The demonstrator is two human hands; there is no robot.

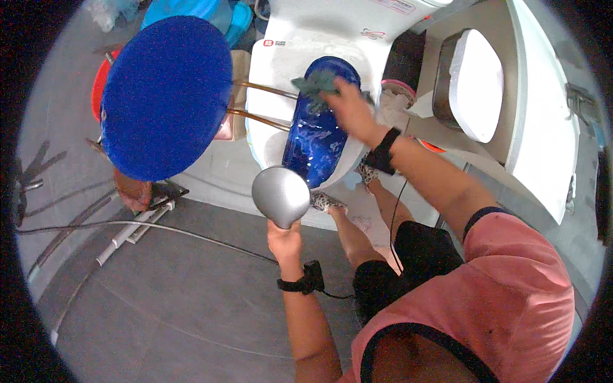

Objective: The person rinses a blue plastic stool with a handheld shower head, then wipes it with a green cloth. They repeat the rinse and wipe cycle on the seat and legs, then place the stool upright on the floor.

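Note:
A chair with a blue oval seat (167,96) is tipped over in front of me. Two gold-brown metal tubes (260,119) join the seat to a wet, shiny blue backrest (313,148), which lies across the white toilet (271,60). My right hand (352,112) presses a crumpled green cloth (319,86) against the upper part of the backrest; its fingers are slightly blurred. Below the backrest's near end, my left hand (285,241) is closed around a round silver shower head (281,196). Its fingers are partly hidden behind the disc.
A grey hose (153,230) crosses the dark tiled floor (191,306) toward my left hand. Left of the toilet stand a red basin (99,86) and blue plastic items (220,19). A white cabinet (536,115) with a white basin (476,86) stands at right.

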